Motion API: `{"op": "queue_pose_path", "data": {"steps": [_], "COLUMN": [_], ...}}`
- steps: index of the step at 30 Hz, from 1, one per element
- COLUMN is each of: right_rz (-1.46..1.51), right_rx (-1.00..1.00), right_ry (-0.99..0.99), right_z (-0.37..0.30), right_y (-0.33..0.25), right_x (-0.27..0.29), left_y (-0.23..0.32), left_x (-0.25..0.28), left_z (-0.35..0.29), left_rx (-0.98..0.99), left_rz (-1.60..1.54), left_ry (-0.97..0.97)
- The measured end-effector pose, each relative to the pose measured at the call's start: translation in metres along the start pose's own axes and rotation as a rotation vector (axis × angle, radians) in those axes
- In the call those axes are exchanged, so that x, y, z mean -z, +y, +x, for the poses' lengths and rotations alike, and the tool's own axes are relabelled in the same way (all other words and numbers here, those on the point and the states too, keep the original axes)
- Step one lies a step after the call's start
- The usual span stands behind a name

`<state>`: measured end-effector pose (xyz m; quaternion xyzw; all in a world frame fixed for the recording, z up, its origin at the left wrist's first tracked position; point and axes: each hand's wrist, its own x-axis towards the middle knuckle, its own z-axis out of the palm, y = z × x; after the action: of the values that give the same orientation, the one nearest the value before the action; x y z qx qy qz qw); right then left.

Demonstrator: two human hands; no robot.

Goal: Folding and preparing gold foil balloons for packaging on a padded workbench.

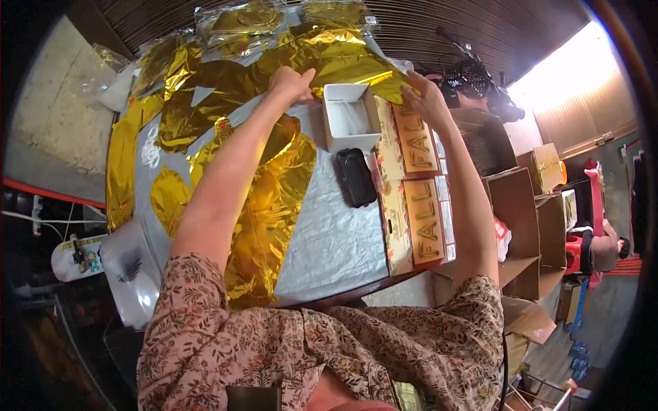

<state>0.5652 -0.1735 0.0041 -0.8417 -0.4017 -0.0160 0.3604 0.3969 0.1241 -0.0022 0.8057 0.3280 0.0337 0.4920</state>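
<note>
Flat, shiny gold foil balloons cover much of the table, overlapping one another. One gold foil balloon (353, 65) stretches between my two hands at the far side. My left hand (290, 85) is closed at its left part, the fingers curled in on the foil. At its right end my right hand (426, 101) pinches the edge, above the boxes. Just below the foil stands an open white box (351, 140), with something pale and clear inside. A black plastic tray (356, 178) lies nearer me. Another large gold foil balloon (271, 212) lies partly under my left forearm.
Two printed cardboard boxes (396, 229) line the table's right edge. Clear-wrapped packages (240, 20) lie at the far edge. A white ribbon coil (150, 147) rests at the left. Cardboard shelving (514, 212) and a person (606, 248) are off to the right.
</note>
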Motion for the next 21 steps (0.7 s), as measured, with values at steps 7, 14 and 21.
{"op": "queue_pose_path", "data": {"steps": [7, 14, 21], "right_rz": [0.03, 0.026, 0.562], "right_rx": [-0.007, -0.03, -0.173], "right_ry": [0.006, 0.029, 0.048], "right_z": [0.036, 0.023, 0.032], "right_y": [-0.011, -0.039, -0.048], "right_x": [-0.041, -0.025, -0.009], "left_y": [-0.015, 0.018, 0.06], "left_x": [-0.013, -0.022, -0.018], "left_z": [0.037, 0.047, 0.054], "left_rx": [-0.117, -0.042, -0.804], "left_rz": [-0.24, -0.397, -0.007], "left_ry": [0.355, 0.167, 0.454]}}
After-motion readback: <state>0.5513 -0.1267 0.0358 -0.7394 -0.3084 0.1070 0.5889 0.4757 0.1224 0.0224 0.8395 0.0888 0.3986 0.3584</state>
